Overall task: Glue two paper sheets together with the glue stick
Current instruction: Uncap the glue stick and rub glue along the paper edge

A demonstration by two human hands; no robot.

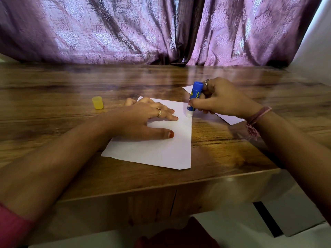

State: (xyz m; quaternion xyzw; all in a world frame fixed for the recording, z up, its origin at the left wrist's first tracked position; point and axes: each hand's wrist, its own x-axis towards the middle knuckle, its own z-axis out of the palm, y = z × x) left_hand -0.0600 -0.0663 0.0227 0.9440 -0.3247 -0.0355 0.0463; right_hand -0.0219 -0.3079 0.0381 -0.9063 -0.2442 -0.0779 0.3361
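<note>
On the wooden table (53, 90), my left hand (143, 119) presses flat on a white paper sheet (161, 151). My right hand (223, 99) grips the uncapped glue stick (194, 97), tip touching that sheet's edge.

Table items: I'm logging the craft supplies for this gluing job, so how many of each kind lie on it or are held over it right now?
Paper sheets: 2, one under the left hand at, one beneath the right hand at
Glue stick: 1
Yellow cap: 1
Total: 4
</note>
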